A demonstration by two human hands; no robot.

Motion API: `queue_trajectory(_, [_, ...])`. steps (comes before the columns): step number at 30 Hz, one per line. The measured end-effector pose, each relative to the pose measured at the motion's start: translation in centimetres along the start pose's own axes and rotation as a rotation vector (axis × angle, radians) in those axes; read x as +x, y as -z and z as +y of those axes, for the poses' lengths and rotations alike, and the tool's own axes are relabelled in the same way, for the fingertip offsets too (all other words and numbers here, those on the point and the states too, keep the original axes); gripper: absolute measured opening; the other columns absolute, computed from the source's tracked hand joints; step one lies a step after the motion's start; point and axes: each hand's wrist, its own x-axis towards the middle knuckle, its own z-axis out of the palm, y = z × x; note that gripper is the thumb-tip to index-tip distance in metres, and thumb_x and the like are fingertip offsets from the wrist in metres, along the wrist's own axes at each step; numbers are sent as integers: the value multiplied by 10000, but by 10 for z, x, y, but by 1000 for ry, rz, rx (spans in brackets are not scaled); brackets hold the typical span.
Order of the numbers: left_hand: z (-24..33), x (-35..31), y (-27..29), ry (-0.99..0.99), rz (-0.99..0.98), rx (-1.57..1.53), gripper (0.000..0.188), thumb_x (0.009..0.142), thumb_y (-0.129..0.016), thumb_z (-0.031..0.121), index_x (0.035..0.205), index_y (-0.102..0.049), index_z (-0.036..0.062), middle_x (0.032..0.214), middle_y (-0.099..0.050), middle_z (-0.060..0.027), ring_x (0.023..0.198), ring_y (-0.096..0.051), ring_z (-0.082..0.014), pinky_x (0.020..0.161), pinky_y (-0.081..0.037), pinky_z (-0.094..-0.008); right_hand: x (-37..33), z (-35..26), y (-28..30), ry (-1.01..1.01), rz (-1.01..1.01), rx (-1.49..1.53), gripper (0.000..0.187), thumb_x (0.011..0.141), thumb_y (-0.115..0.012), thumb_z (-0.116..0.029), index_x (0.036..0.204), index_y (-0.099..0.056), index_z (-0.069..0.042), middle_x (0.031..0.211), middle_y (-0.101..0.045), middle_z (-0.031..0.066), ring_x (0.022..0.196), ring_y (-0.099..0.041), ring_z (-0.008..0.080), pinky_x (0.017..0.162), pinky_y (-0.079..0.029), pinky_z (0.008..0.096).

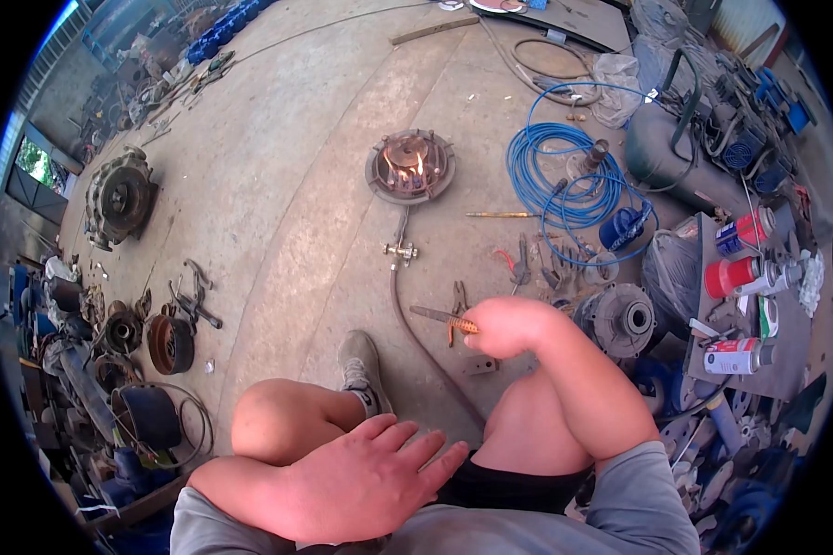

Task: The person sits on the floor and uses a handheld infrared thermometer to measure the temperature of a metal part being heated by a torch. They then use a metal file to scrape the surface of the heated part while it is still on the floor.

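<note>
The right hand [507,326] is closed around the orange patterned handle of a narrow, dark metal hand tool [442,318]; how the fingers lie underneath, I cannot tell. The tool is above the floor, beyond the right knee, with its tip toward the left. The left hand [370,481] holds nothing, its fingers a little spread above the lap. To work well, I would judge, the handle should be held firmly, the tip away from the brown flexible hose [413,335], and both bare forearms well apart from the flaming round iron burner [410,166]. The floor [315,185] is grey concrete, stained and dusty. On the right lie a coil of thin blue hose [518,176] and a dark green cylindrical tank [657,153]; on the left stands a round grey metal housing [120,199]. The room looks like a workshop.
</note>
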Motion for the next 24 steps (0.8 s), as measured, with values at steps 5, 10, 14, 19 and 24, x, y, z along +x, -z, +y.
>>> queue_trajectory(5, [3, -1, 5, 45, -79, -34, 561, 1037, -625, 321, 1505, -524, 28, 1316, -656, -126, 1222, -650, -298, 1063, -497, -427, -2, -6, 2, -13, 6, 21, 270, 969, -637, -281, 1103, -719, -62, 1036, -752, 223, 1000, -710, 444, 872, -553, 540])
queue_trajectory(10, [1, -1, 6, 45, -75, -43, 557, 1035, -631, 325, 1498, -530, 33, 1309, -659, -123, 1218, -654, -299, 1062, -500, -424, -2, -5, 9, 79, 138, 89, 275, 1004, -636, -262, 1120, -749, -39, 1077, -744, 213, 974, -731, 405, 874, -580, 498])
queue_trajectory(14, [1, -5, 5, 41, -58, -27, 548, 1037, -631, 325, 1494, -536, 37, 1302, -661, -118, 1216, -656, -300, 1061, -502, -424, -3, -16, 9, 176, 560, 325, 250, 1030, -660, -253, 1177, -731, -63, 1168, -668, 187, 1002, -705, 362, 927, -560, 460])
queue_trajectory(19, [1, -5, 4, 37, -54, -19, 546, 1038, -631, 325, 1494, -538, 40, 1295, -662, -113, 1215, -655, -297, 1061, -502, -427, 10, -29, 12, 540, 1035, 640, 217, 1040, -696, -252, 1143, -737, -66, 1115, -644, 123, 1033, -658, 253, 957, -530, 416])
queue_trajectory(24, [2, -8, 2, 44, -52, -7, 551, 1035, -635, 327, 1497, -537, 44, 1299, -661, -109, 1217, -653, -295, 1057, -501, -424, 2, -16, 23, 124, 588, 957, 269, 1051, -706, -305, 1081, -765, -45, 1153, -670, 103, 1166, -629, 211, 1035, -501, 377])
